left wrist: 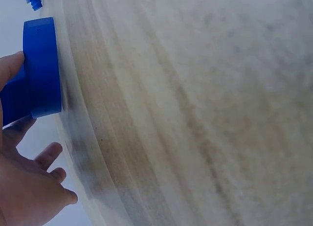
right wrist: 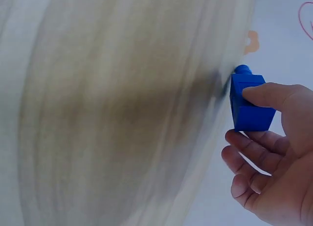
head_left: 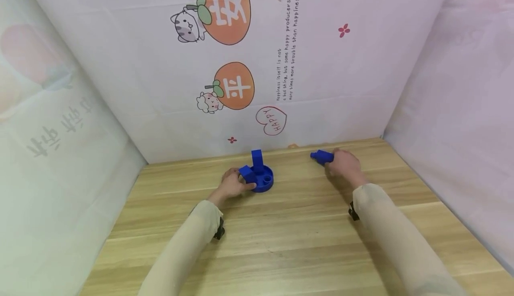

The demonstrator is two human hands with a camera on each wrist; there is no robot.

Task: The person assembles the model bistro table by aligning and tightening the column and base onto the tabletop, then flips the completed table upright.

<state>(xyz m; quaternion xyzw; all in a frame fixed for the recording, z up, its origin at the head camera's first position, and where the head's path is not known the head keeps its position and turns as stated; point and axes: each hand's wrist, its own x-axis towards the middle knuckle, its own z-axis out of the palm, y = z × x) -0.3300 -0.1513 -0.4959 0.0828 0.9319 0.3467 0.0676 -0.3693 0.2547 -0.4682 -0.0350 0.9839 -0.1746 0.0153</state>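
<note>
On the wooden table stands a blue round base (head_left: 263, 188) with a raised rim and a round socket. Two blue blocks rise from it: a taller upright block (head_left: 257, 158) at the back and a leaning block (head_left: 246, 173) at the left. My left hand (head_left: 232, 184) grips this side, thumb at the rim of the base and fingers behind the leaning block. Farther right, my right hand (head_left: 345, 164) pinches a blue block with a round peg (right wrist: 252, 116) between thumb and fingers. Its peg points left in the head view, away from the palm.
A white printed cloth (head_left: 321, 72) hangs right behind the table's back edge, with more cloth at the left (head_left: 52, 153) and right sides. The wooden table (head_left: 277, 251) extends toward me between both forearms. Each wrist wears a small black device.
</note>
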